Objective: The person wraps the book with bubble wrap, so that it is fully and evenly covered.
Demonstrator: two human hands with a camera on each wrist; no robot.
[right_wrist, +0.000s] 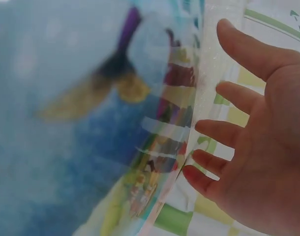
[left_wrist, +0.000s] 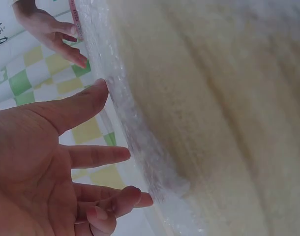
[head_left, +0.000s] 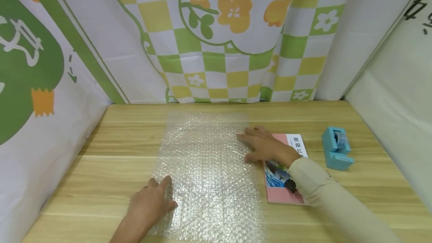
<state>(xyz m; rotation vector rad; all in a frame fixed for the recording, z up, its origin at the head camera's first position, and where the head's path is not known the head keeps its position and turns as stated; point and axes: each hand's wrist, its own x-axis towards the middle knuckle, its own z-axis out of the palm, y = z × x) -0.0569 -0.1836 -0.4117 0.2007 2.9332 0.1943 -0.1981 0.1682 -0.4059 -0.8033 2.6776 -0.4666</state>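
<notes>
A sheet of clear bubble wrap (head_left: 206,171) lies flat on the wooden table. The left hand (head_left: 148,203) rests at its lower left edge, fingers spread; in the left wrist view that hand (left_wrist: 66,162) has its thumb and fingertips against the wrap's edge (left_wrist: 140,147). The right hand (head_left: 261,145) is at the wrap's upper right edge, fingers extended, its wrist above a pink book (head_left: 285,194) that it partly hides. In the right wrist view the right hand (right_wrist: 268,132) is beside the book's blurred blue cover (right_wrist: 81,162), holding nothing.
A blue tape dispenser (head_left: 337,149) with a roll of clear tape stands on the table's right side. The wooden table (head_left: 111,183) is bordered by a checked flower-pattern cloth (head_left: 219,66) at the back and by white sheets at both sides.
</notes>
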